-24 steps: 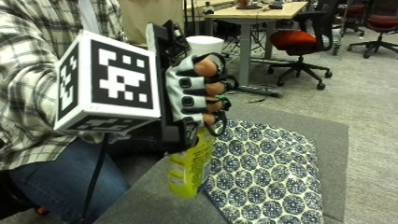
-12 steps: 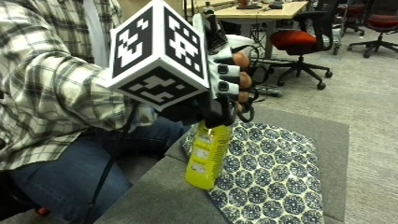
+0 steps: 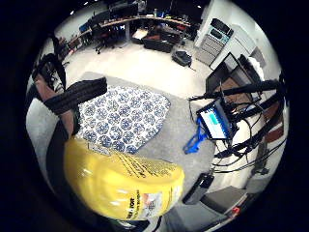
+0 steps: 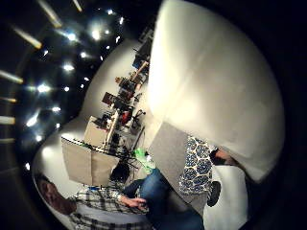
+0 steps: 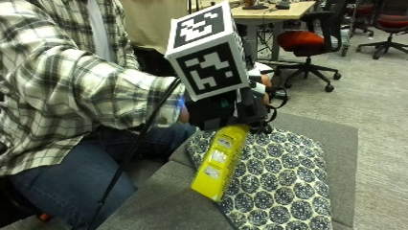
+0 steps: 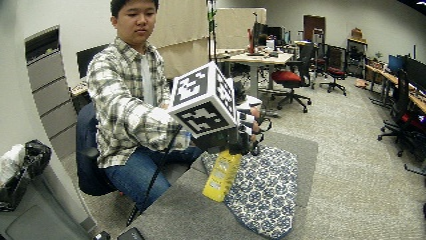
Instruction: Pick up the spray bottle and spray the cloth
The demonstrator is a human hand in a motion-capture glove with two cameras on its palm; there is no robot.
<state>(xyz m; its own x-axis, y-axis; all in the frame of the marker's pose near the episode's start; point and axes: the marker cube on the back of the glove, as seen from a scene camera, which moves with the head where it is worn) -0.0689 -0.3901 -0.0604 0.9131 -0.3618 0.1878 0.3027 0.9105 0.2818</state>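
In the outside view my gloved right hand [image 5: 245,108] grips the neck of a yellow spray bottle [image 5: 220,163]. The bottle hangs tilted, its base over the edge of the blue patterned cloth [image 5: 280,177] that is nearest the person. The cloth lies flat on the grey table [image 5: 159,203]. The little finger side palm view has the yellow bottle [image 3: 120,181] close to the palm, with the cloth [image 3: 120,118] beyond it. The bottle's white spray head [image 4: 216,81] fills the thumb side palm view, with a strip of the cloth [image 4: 196,165] beside it. The wide outside view shows the same bottle [image 6: 219,175] and cloth [image 6: 266,185].
A blue object [image 3: 195,140] and a lit screen [image 3: 217,121] lie past the cloth near the table's far edge. A red office chair [image 5: 312,40] and a desk [image 5: 274,12] stand behind the table. The person's legs are close against the table's side.
My hand has turned over the last second. The bottle went from nearly upright to tilted, and its base swung out over the cloth's edge.
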